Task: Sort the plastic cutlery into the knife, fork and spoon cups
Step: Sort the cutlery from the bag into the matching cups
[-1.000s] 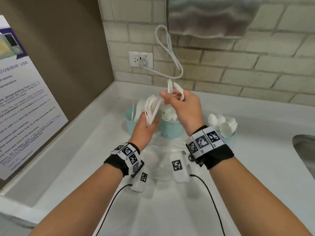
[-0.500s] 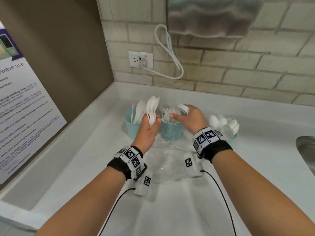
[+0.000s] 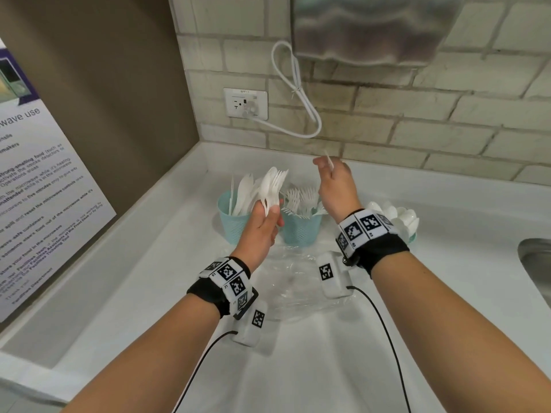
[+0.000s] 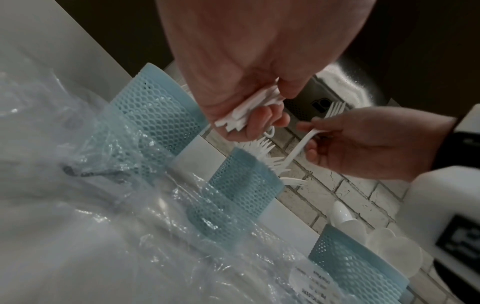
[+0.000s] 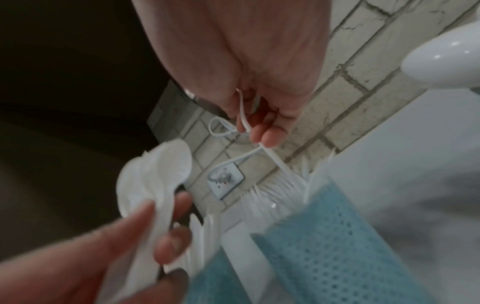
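My left hand (image 3: 272, 210) grips a bundle of white plastic cutlery (image 3: 272, 186) by the handles, the spoon and fork heads fanned upward between the knife cup (image 3: 235, 225) and the fork cup (image 3: 301, 231). My right hand (image 3: 326, 166) is raised above the fork cup and pinches a single white fork (image 4: 303, 144), tines up and handle pointing down at the cup's forks. The spoon cup (image 3: 413, 236) stands at the right, mostly hidden behind my right wrist, with spoon bowls (image 3: 399, 216) showing. All three cups are teal mesh.
A crumpled clear plastic bag (image 3: 292, 281) lies on the white counter in front of the cups. A steel sink (image 3: 536, 263) is at the right edge. On the brick wall behind are an outlet (image 3: 246, 104) with a looped white cord and a dispenser (image 3: 372, 25).
My right hand dropped from the bundle to the fork cup, then rose again above it with one fork pinched. My left hand kept the bundle beside the knife cup.
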The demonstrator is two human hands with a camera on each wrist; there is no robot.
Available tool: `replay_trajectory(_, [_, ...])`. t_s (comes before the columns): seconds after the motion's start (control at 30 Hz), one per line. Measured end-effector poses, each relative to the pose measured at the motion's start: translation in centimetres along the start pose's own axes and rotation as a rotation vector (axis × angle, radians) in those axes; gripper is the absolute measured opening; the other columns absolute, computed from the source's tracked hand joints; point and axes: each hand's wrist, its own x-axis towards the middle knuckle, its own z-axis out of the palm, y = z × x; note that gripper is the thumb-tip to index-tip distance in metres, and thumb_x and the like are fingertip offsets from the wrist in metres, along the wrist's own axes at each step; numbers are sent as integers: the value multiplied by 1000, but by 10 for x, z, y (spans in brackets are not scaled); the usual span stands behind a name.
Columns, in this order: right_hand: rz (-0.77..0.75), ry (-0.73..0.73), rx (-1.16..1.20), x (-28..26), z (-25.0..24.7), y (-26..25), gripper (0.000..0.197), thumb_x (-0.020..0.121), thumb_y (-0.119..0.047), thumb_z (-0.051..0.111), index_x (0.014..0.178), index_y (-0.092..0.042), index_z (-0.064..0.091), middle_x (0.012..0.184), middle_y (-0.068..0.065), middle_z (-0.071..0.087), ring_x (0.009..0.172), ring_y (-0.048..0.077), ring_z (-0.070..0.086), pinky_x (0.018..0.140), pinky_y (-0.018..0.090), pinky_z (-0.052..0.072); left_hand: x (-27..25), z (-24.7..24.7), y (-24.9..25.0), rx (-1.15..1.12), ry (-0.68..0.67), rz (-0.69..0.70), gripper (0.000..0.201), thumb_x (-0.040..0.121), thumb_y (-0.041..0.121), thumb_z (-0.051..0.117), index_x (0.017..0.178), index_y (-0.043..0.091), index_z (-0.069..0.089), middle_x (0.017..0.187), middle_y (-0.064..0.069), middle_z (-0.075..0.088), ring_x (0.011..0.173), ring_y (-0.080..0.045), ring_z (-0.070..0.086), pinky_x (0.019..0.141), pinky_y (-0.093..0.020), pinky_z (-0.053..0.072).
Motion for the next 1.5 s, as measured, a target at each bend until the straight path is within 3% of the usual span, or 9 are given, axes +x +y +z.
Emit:
replay_trajectory(0.13, [213, -160, -70, -2, 5, 7, 47, 94, -27, 51, 137, -9, 43, 138, 17, 36, 99, 28, 56, 96, 31, 42, -1, -1, 0, 21, -15, 46, 16, 103, 27, 32, 103, 36, 44, 79, 3, 47, 56, -5, 34, 51, -15, 33])
replay_trajectory(0.23, [195, -118, -82, -7, 4, 1, 55, 86, -37, 59, 135, -16, 45, 137, 11, 31, 120, 26, 50, 103, 34, 40, 1, -2, -2, 30, -7, 65, 16, 102, 28, 32, 106, 40, 43, 80, 2, 48, 59, -6, 37, 52, -14, 35])
replay_trajectory(0.33, [72, 37, 70, -21, 2, -17, 28, 87, -41, 58, 101, -16, 60, 115, 7, 53, 101, 19, 57, 86, 28, 44, 4, -1, -3, 11, 3, 61, 18, 102, 26, 34, 109, 41, 41, 82, 0, 48, 60, -5, 40, 53, -12, 37])
replay_trajectory(0.47, [75, -68, 248, -44, 9, -29, 30, 83, -42, 67, 83, -12, 62, 79, 4, 67, 68, 11, 58, 65, 21, 46, 5, 4, -1, -26, 15, 59, 16, 101, 23, 39, 108, 36, 42, 79, 2, 49, 59, -8, 40, 52, -17, 37])
replay_trajectory(0.77, [47, -64, 417, -56, 9, -27, 30, 85, -8, 63, 108, -24, 51, 75, 2, 56, 64, 17, 59, 66, 29, 52, 2, 3, 1, -41, 2, 52, 17, 99, 19, 46, 114, 17, 39, 85, -2, 50, 55, -3, 42, 50, -15, 37])
replay_trajectory(0.97, [2, -105, 232, -52, 2, -28, 29, 84, -13, 55, 107, -29, 62, 68, -2, 46, 64, 20, 53, 73, 42, 53, 1, 3, -1, 10, -29, 45, 11, 98, 20, 48, 102, 26, 40, 83, 6, 52, 62, 2, 49, 55, -14, 38])
replay_trajectory(1.2, [14, -216, 202, -51, -8, -28, 19, 89, -8, 47, 103, -19, 54, 75, 8, 51, 59, 26, 62, 61, 37, 57, -3, 6, 0, 40, -79, -16, 27, 100, 33, 37, 118, 12, 39, 80, 2, 45, 58, -7, 37, 54, -19, 35])
replay_trajectory(1.37, [102, -321, 385, -53, -8, -20, 19, 90, -5, 49, 97, -23, 48, 84, 4, 58, 60, 19, 57, 58, 30, 50, -5, 6, 3, -24, -72, -90, 43, 99, 47, 29, 128, 20, 45, 76, 3, 43, 57, -8, 39, 52, -21, 36])
replay_trajectory(1.5, [29, -316, 432, -55, -7, -14, 23, 93, -9, 56, 113, -18, 48, 85, 7, 60, 59, 14, 51, 56, 25, 45, -2, 7, 8, -37, -63, -52, 38, 102, 39, 31, 136, 22, 36, 75, 0, 46, 55, -10, 43, 49, -23, 40])
